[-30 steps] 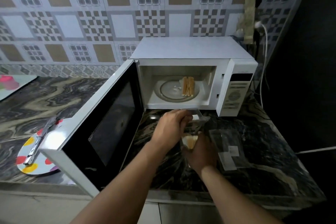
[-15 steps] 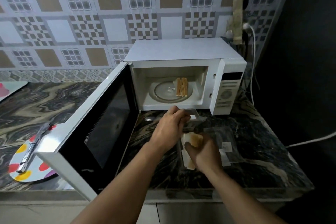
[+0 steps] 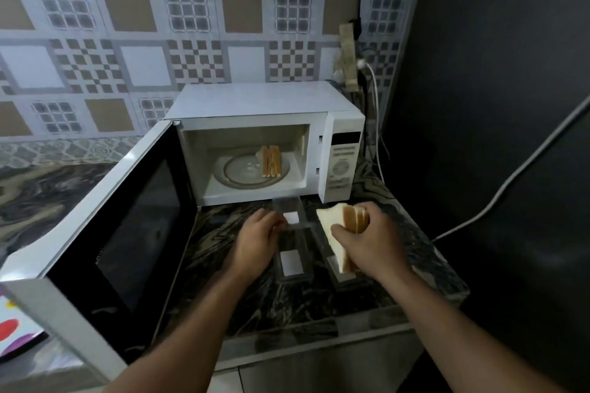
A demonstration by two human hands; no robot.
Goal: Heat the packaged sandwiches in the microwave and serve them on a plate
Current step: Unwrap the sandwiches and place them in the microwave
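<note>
Marble-patterned dark desk (image 3: pixel 415 252) under a checkered tile wall (image 3: pixel 191 25) carries one white microwave (image 3: pixel 265 102), door (image 3: pixel 127 226) swung open. Two sandwiches: one (image 3: pixel 271 161) on the turntable, one (image 3: pixel 343 226) gripped by the right hand (image 3: pixel 367 239). Left hand (image 3: pixel 255 239) pinches one clear wrapper (image 3: pixel 292 242).

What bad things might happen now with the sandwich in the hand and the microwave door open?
1. The right hand grips the unwrapped sandwich by one side only, so its slices might slip apart or drop onto the counter.
2. The microwave door swings far out over the counter; an arm could bump it.
3. The empty clear wrapper under the left hand lies in front of the microwave and might get knocked off.
</note>
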